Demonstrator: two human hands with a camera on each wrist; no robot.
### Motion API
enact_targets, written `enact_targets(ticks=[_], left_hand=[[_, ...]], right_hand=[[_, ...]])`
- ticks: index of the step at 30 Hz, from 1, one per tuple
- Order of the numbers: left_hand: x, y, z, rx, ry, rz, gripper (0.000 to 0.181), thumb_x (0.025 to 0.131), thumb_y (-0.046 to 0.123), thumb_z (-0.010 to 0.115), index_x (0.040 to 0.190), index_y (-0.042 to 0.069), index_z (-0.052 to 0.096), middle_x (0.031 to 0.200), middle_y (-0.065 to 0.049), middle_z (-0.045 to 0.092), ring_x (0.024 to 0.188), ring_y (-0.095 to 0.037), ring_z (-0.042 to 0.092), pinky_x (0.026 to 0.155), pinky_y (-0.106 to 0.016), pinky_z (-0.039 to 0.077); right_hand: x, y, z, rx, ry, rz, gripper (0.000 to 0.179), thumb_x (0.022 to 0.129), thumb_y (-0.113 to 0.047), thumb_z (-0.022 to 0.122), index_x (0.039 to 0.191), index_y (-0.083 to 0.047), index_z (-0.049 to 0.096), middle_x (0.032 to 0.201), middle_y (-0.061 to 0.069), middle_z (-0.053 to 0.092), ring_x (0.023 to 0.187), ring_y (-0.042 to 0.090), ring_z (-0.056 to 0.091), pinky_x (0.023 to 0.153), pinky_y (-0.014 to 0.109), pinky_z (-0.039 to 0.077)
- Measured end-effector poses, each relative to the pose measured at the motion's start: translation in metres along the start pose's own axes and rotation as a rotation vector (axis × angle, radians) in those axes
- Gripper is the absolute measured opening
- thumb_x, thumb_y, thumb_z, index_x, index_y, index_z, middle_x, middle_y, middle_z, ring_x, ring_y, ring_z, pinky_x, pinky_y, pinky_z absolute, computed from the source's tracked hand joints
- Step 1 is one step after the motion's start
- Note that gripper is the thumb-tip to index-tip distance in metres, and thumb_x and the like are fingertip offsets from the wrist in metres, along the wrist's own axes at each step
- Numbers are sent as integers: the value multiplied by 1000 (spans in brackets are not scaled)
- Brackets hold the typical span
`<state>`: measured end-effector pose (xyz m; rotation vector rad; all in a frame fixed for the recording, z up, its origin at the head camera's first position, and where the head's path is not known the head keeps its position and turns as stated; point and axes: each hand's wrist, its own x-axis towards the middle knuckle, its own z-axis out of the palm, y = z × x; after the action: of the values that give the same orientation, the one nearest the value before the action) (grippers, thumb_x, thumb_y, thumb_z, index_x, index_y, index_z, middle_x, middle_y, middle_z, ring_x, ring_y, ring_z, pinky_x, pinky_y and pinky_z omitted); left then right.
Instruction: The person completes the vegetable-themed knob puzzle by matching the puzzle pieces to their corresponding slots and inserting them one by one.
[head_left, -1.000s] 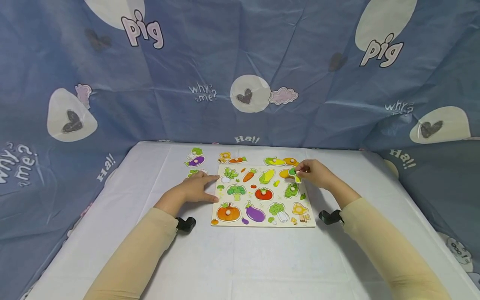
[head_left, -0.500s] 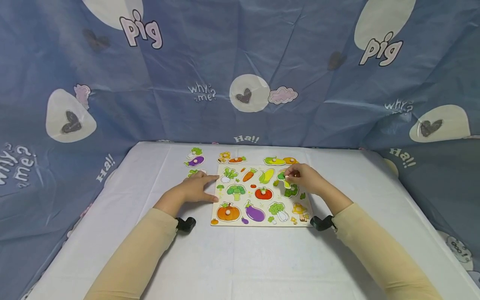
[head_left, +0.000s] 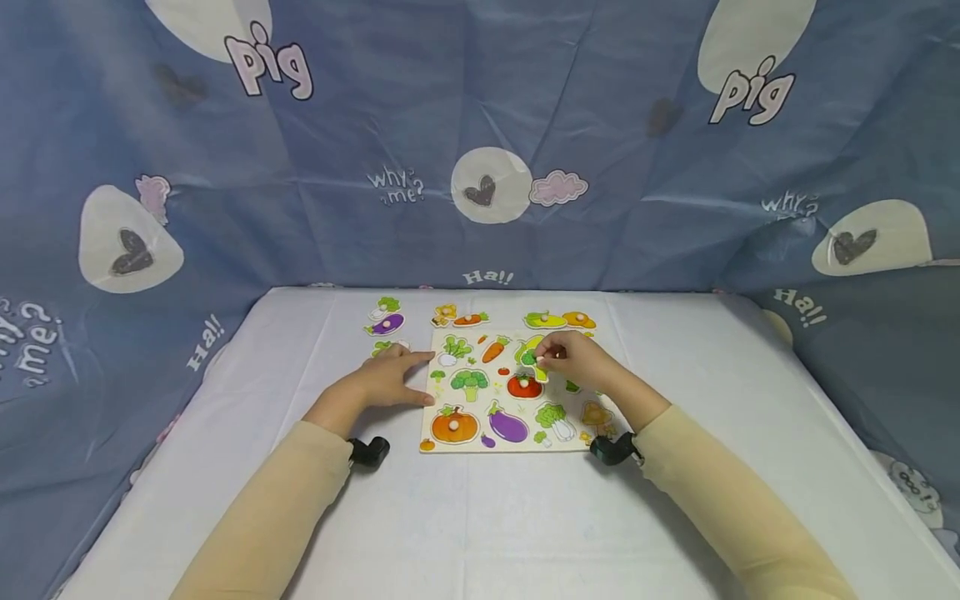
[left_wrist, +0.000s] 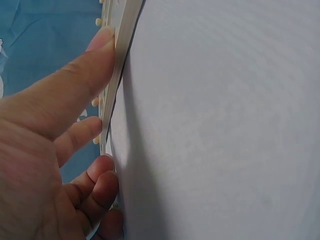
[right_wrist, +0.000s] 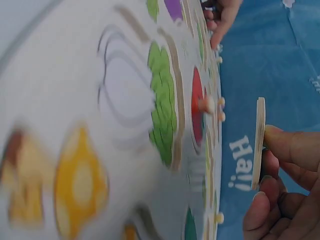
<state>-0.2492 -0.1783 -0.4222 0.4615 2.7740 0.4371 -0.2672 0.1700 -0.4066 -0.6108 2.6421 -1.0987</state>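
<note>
A wooden vegetable puzzle board (head_left: 480, 443) lies flat on the white table in the head view. My right hand (head_left: 573, 354) pinches a broccoli puzzle piece (head_left: 542, 370) above the board, over the corn and tomato pictures. In the right wrist view that piece (right_wrist: 258, 145) shows edge-on between thumb and fingers, apart from the board's surface. At the board's left edge, my left hand (head_left: 386, 379) rests with thumb and index finger extended against it. The left wrist view shows the thumb (left_wrist: 82, 70) touching the board's edge (left_wrist: 120, 60). Tomato (head_left: 524, 385) and pumpkin (head_left: 454, 425) pieces sit in the board.
Behind the board lie loose knobbed pieces: carrot (head_left: 471, 320), mushroom (head_left: 444, 314), corn (head_left: 545, 320) and an orange one (head_left: 578, 320). An eggplant piece (head_left: 386, 324) and others lie at back left. Patterned blue cloth (head_left: 645, 233) hangs behind the table.
My right hand has moved left across the board with the broccoli piece, from the right edge to above the corn and tomato. The left hand has stayed at the board's edge.
</note>
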Motion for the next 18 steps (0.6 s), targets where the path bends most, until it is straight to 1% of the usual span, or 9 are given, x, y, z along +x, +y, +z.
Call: enact_targets(ticks=[5,8,13,16,18], left_hand=[[-1,-2,0,-8,8,7,92,80,58,77,155,21,40,132,-19,47,115,-33,48,103,-55,39],[-2,-2,0,-7,6,6,92,80,58,77,155,21,40,133,-19,47,115,-33,48,103,-55,39],[-2,-1,0,-19,1,1,92,80,58,77,155,22,39,134,-19,46,116,-34,48,103,-55,38],[-1,0,0,-22,-2,-1,92,80,57,77,156,23,39,135,-19,46,119,-34,47,105,-56,37],[0,-1,0,-22,-3,-3,92,80,57,78,156,23,39,136,-19,46,120,-35,47,106,-56,36]], right_hand=[[6,-6,12,-5,-5,-20,7,97,-13,67,101,-8,70,90,2,64,79,17,55,72,31,48],[9,-12,19,13,-29,-28,7,97,-12,67,102,-7,69,92,3,63,80,17,54,72,30,47],[14,-22,30,29,-73,-10,8,97,-11,66,103,-6,68,89,4,63,77,16,55,68,27,47],[18,-26,37,9,-87,-2,7,97,-12,67,102,-7,68,88,3,63,76,16,55,67,26,47],[21,-29,42,-5,-92,-2,6,97,-13,67,101,-9,68,89,2,63,78,15,55,68,26,47]])
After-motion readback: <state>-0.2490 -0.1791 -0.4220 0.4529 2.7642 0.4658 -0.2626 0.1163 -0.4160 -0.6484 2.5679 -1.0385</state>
